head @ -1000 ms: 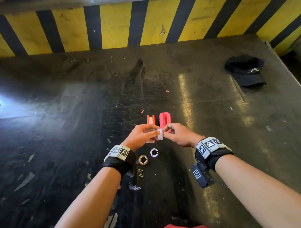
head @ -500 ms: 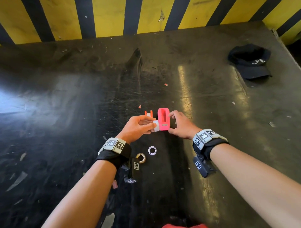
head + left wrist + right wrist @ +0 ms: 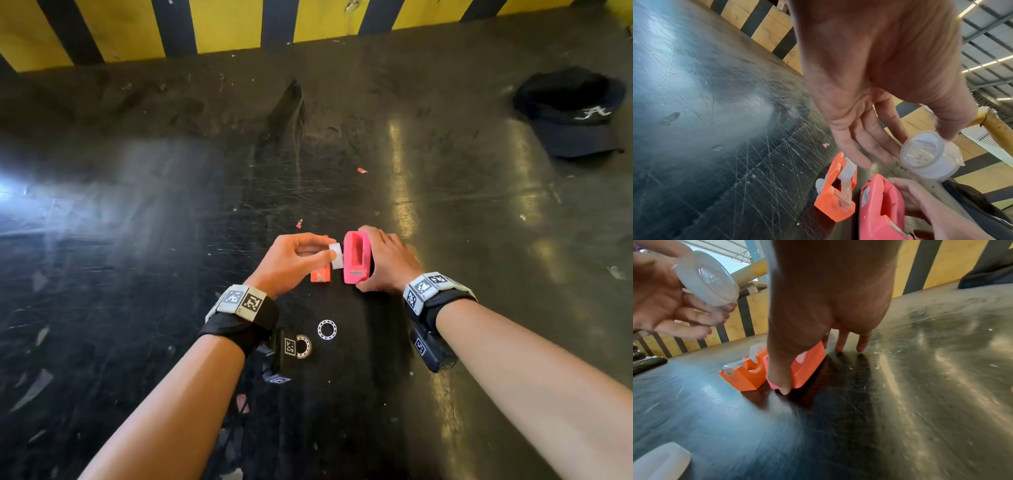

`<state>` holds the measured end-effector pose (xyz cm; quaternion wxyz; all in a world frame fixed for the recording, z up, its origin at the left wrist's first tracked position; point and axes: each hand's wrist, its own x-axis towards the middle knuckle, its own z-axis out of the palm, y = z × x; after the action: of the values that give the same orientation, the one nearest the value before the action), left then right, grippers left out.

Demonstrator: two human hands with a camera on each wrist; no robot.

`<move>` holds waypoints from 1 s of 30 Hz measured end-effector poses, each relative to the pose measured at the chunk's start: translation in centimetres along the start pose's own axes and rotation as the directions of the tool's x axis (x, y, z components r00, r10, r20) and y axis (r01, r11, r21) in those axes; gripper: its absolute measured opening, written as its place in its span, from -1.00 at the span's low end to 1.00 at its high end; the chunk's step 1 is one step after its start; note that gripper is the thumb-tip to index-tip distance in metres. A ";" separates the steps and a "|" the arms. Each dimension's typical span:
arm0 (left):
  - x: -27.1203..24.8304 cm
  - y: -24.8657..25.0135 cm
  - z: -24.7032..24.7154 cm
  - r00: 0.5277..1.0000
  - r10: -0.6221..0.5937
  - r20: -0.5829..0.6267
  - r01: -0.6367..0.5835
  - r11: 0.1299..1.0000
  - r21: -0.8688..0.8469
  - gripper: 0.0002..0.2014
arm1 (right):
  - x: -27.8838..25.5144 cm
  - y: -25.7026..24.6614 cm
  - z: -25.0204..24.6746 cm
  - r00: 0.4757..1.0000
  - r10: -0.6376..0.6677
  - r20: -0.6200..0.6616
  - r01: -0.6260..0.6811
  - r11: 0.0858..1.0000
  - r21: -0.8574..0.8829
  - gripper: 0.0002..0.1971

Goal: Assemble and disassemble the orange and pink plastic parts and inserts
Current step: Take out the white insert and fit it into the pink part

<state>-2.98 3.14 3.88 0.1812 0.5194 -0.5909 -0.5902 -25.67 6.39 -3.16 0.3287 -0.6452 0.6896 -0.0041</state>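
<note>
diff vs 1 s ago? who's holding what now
The right hand has let go of the white roll and now grips the pink holder on the table. The left hand alone pinches the roll beside it. Unchanged: orange holder, two rings, cap.

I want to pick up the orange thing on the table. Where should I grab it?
Pinch the orange holder by its two flat side walls, coming from above. It sits upright, and its left side is free; the pink holder stands close on the other side.
</note>
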 end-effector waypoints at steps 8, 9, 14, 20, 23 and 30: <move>-0.4 2.0 0.4 0.987 0.158 0.026 -0.160 0.972 0.173 -0.78 | -4.5 -0.9 -1.3 0.972 -0.220 -0.087 0.222 0.975 0.020 0.25; -0.7 2.3 0.4 0.984 0.174 0.040 -0.178 0.966 0.187 -0.78 | -5.0 -1.2 -1.8 0.967 -0.236 -0.100 0.238 0.971 0.011 0.25; -2.1 3.0 0.4 0.976 0.212 0.043 -0.217 0.950 0.223 -0.78 | -6.7 -3.0 -3.1 0.956 -0.256 -0.142 0.260 0.966 0.009 0.24; -3.8 3.4 0.3 0.966 0.259 0.024 -0.253 0.915 0.313 -0.82 | -8.3 -4.3 -3.6 0.946 -0.280 -0.164 0.284 0.959 -0.002 0.21; -4.2 3.2 0.6 0.958 0.287 -0.007 -0.267 0.902 0.340 -0.85 | -8.8 -4.7 -3.4 0.941 -0.297 -0.163 0.302 0.953 0.008 0.20; -4.9 3.4 0.9 0.945 0.312 -0.094 -0.268 0.907 0.325 -0.93 | -10.3 -5.0 -3.3 0.928 -0.323 -0.184 0.344 0.934 0.096 0.18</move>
<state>-3.16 6.83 8.60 0.2259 0.4884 -0.7316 -0.4184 -23.25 13.31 6.19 0.3051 -0.7283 0.5931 -0.1570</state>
